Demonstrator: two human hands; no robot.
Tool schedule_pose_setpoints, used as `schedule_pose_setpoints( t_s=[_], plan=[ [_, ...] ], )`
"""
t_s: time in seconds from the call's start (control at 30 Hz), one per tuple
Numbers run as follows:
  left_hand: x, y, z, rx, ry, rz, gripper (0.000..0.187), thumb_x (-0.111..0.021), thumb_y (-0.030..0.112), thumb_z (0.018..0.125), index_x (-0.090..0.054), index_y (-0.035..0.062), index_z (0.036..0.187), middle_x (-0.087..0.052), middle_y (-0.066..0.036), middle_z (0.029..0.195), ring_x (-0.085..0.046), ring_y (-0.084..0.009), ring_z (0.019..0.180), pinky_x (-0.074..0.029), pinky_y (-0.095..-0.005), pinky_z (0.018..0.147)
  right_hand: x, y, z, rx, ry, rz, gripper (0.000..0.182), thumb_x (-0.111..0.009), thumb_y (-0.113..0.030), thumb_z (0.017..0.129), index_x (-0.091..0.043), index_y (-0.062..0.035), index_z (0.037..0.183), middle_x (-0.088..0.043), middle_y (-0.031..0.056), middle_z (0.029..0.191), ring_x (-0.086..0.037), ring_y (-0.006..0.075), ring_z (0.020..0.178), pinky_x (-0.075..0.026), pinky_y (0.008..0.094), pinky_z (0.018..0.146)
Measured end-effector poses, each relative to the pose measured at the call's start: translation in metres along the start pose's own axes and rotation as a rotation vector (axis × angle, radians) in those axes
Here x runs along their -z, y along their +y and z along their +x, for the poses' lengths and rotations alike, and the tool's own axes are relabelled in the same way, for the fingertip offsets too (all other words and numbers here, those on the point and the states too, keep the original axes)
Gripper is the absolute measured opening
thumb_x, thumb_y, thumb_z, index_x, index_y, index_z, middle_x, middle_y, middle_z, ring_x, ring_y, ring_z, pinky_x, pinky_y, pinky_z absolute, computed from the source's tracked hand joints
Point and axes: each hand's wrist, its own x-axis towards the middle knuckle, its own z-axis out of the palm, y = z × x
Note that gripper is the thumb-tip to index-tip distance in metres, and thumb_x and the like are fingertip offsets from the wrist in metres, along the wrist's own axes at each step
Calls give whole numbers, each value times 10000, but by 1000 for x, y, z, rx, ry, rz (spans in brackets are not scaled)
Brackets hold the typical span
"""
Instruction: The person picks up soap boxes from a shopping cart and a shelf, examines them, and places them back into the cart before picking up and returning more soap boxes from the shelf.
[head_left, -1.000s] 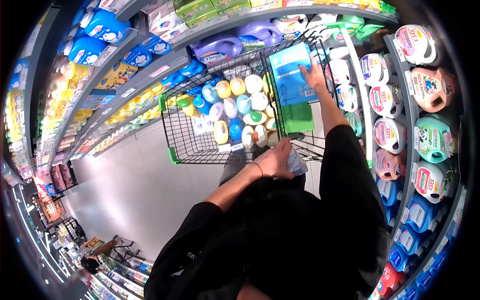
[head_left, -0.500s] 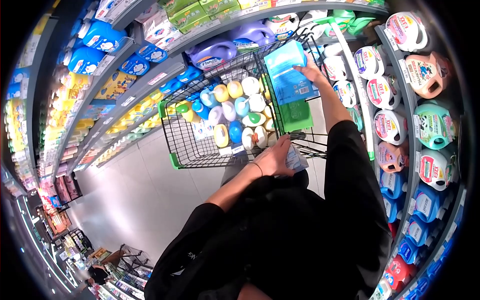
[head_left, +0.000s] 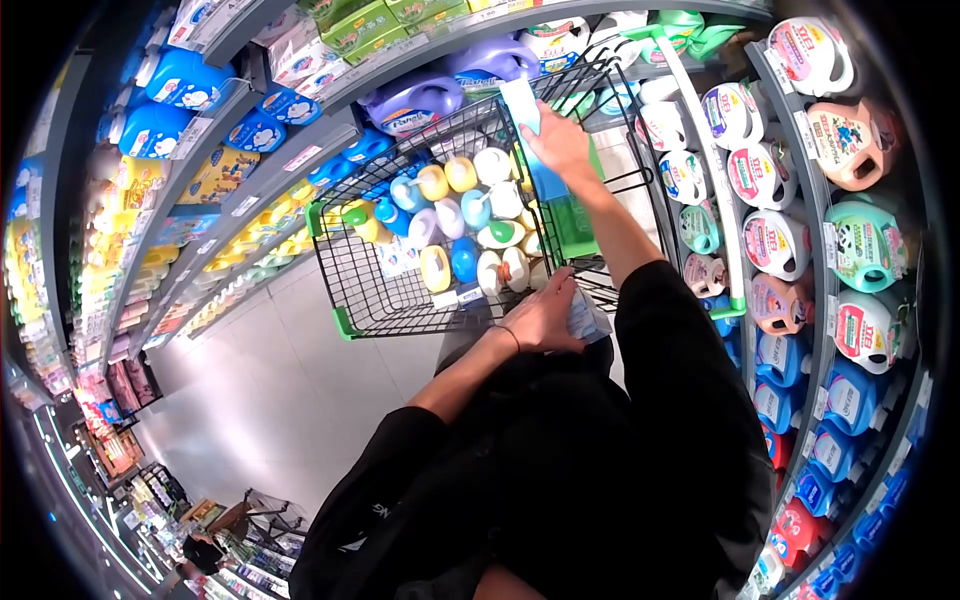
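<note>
My right hand (head_left: 560, 142) grips a tall blue and green pouch (head_left: 556, 205) and holds it edge-on over the black wire shopping cart (head_left: 360, 290), above several coloured bottles (head_left: 470, 225) lying inside. My left hand (head_left: 545, 315) rests near the cart's near end, closed around a small white and blue packet (head_left: 586, 318). A black sleeve covers my right arm.
Shelves of detergent jugs (head_left: 790, 245) line the right side. Purple jugs (head_left: 415, 100) and blue bottles (head_left: 180, 85) fill the shelves ahead and to the left. Grey floor (head_left: 260, 380) lies left of the cart. Another person (head_left: 205, 550) stands with a cart far down the aisle.
My right hand has swung the pouch leftward from the cart's right side to over its middle, turning it edge-on. My left hand has stayed on the packet.
</note>
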Motion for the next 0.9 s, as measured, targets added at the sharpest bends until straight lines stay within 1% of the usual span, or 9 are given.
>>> schedule_pose_setpoints(
  t_s=[0.07, 0.17, 0.2, 0.3, 0.33, 0.67, 0.77, 0.87, 0.9],
  plan=[
    [6, 3, -1, 10, -11, -2, 880, -791, 354, 629, -364, -102, 1249, -271, -290, 1442, -424, -429, 1251, -393, -421, 1023, -12, -5, -7, -71, 21, 64, 724, -526, -492, 865, -318, -99, 1436, -578, 203, 1236, -598, 386, 1065, -454, 484, 921],
    [12, 8, -2, 26, -34, -11, 920, -807, 309, 634, -336, -130, 1290, -291, -302, 1433, -396, -423, 1283, -374, -399, 1051, -35, 7, -10, -87, 122, 280, 762, -516, -524, 862, -295, -91, 1449, -535, 221, 1291, -549, 415, 1132, -445, 456, 951],
    [11, 7, -2, 18, -27, -5, 920, -807, 308, 634, -335, -133, 1288, -286, -304, 1435, -396, -423, 1283, -374, -398, 1052, -36, 10, -10, -104, 143, 374, 650, -505, -479, 892, -419, -61, 1383, -558, 209, 1275, -539, 378, 1168, -439, 413, 970],
    [6, 3, -1, -15, -21, 2, 915, -807, 310, 635, -336, -137, 1279, -282, -309, 1435, -396, -425, 1283, -375, -397, 1052, -34, 39, 0, -185, 128, 871, 500, -491, -394, 927, -553, -30, 1264, -590, 186, 1248, -561, 319, 1156, -423, 368, 985],
    [6, 1, 0, -27, -18, 6, 912, -807, 312, 636, -337, -138, 1275, -281, -310, 1434, -396, -426, 1283, -376, -397, 1051, -63, 78, 21, -245, 87, 950, 479, -485, -382, 954, -518, -84, 1328, -605, 126, 1227, -568, 239, 1111, -436, 340, 936],
    [10, 14, 1, 11, -22, -8, 905, -789, 316, 643, -317, -119, 1282, -337, -301, 1389, -544, -437, 1084, -459, -423, 925, -35, 117, -35, -373, -39, 976, 442, -449, -319, 971, -510, -75, 1335, -583, 112, 1260, -555, 249, 1129, -427, 343, 964],
    [18, 24, -4, 32, -37, -16, 924, -787, 311, 639, -304, -97, 1312, -394, -295, 1343, -567, -424, 1043, -467, -425, 896, -36, 116, -45, -296, -50, 954, 434, -459, -311, 977, -512, -68, 1331, -586, 113, 1255, -561, 246, 1125, -429, 339, 964],
    [25, 33, -12, 47, -26, -32, 939, -794, 302, 630, -305, -67, 1342, -461, -278, 1287, -586, -412, 1015, -477, -420, 875, -27, 112, -60, -307, 8, 1102, 367, -531, -268, 938, -606, -44, 1219, -651, 48, 1022, -566, 104, 891, -447, 246, 783],
    [28, 34, -15, 55, -18, -50, 941, -798, 299, 626, -310, -56, 1348, -485, -270, 1268, -589, -408, 1020, -480, -416, 875, -24, 111, -66, -304, 22, 1125, 362, -530, -257, 941, -601, -41, 1223, -649, 50, 1036, -567, 107, 896, -448, 245, 790]
  ],
)
